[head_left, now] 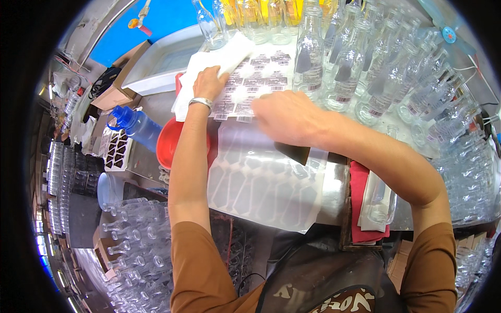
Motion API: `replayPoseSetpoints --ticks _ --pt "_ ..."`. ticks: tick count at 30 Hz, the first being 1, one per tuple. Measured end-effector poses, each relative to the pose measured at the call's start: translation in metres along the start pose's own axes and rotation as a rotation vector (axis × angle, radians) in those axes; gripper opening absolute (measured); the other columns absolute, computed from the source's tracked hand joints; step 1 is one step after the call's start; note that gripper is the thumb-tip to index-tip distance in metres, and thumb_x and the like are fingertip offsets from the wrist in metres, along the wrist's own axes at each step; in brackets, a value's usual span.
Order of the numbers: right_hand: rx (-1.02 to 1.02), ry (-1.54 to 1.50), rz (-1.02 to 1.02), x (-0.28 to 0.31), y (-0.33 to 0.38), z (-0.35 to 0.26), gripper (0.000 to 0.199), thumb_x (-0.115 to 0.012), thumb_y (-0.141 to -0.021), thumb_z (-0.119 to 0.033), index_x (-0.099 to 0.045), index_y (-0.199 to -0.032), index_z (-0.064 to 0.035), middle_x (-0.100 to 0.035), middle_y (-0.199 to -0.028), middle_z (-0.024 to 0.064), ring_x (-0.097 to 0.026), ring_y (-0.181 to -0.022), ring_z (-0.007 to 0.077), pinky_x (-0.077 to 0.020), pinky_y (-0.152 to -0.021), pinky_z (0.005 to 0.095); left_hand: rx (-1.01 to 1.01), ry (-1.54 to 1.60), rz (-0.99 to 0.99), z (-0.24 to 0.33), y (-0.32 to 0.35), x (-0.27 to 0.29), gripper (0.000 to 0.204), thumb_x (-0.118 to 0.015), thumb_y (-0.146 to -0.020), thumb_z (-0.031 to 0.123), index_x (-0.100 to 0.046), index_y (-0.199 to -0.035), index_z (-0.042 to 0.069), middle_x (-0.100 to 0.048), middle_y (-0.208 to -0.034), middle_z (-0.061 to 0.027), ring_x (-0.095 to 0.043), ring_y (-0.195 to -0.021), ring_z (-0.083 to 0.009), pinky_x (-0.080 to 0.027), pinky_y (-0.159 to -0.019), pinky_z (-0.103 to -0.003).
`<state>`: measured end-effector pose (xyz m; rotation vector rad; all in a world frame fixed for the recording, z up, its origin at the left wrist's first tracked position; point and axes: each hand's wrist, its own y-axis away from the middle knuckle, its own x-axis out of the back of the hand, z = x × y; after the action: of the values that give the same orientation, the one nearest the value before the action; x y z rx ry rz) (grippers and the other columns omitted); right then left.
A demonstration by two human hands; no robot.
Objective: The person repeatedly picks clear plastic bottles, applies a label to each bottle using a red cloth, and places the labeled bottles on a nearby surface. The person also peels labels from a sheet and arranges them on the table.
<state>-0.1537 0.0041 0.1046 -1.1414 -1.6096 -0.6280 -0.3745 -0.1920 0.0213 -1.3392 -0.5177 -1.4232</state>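
Observation:
My left hand (209, 85), a bracelet at its wrist, is at a folded-back white paper (229, 55) at the far left of the work surface. Its fingers are bent together on the paper; their tips are partly hidden. Beside it lies a white sheet of printed labels (245, 83) with small dark text blocks. My right hand (289, 119) is closed and slightly blurred over the sheet's near edge. From under it sticks a dark flat scraper-like piece (294, 153). Nearer me a translucent film (266, 190) with pale bottle-shaped patches lies flat, curling at its near edge.
Clear glass bottles (344, 73), several bearing labels, crowd the back and right. A red bowl (166, 143) and a blue water bottle (136, 125) stand left, before a white tray (162, 60). One bottle (379, 208) lies on folded cloth (360, 208) at right. More bottles (138, 229) are stacked lower left.

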Motion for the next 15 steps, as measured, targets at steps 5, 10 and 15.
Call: replayPoseSetpoints --ticks 5,10,15 --pt "0.017 -0.040 -0.018 0.002 0.019 0.009 0.014 -0.054 -0.086 -0.015 -0.059 -0.084 -0.0017 -0.065 -0.083 0.0199 -0.063 -0.079 0.0423 -0.0485 -0.068 0.0521 0.261 0.625 0.140 -0.025 -0.009 0.001 0.042 -0.058 -0.097 0.033 -0.068 -0.113 -0.005 -0.071 -0.114 -0.0176 -0.067 -0.103 -0.0322 -0.051 -0.089 -0.040" --pt "0.044 -0.096 -0.048 0.003 0.031 0.010 0.013 -0.055 -0.085 -0.015 -0.058 -0.083 -0.0016 -0.065 -0.081 0.0199 -0.062 -0.077 0.0424 -0.0478 -0.067 0.0519 0.522 1.518 0.295 -0.082 -0.014 -0.003 0.046 -0.054 -0.103 0.025 -0.050 -0.132 -0.011 -0.061 -0.127 -0.0197 -0.062 -0.112 -0.0284 -0.051 -0.095 -0.040" --pt "0.040 -0.144 -0.047 -0.001 0.036 0.012 0.012 -0.056 -0.085 -0.014 -0.059 -0.085 -0.0018 -0.065 -0.082 0.0197 -0.063 -0.079 0.0417 -0.0476 -0.068 0.0517 0.617 1.622 0.288 -0.091 -0.009 -0.008 0.049 -0.051 -0.105 0.026 -0.044 -0.138 -0.010 -0.059 -0.131 -0.0213 -0.062 -0.115 -0.0323 -0.052 -0.098 -0.043"
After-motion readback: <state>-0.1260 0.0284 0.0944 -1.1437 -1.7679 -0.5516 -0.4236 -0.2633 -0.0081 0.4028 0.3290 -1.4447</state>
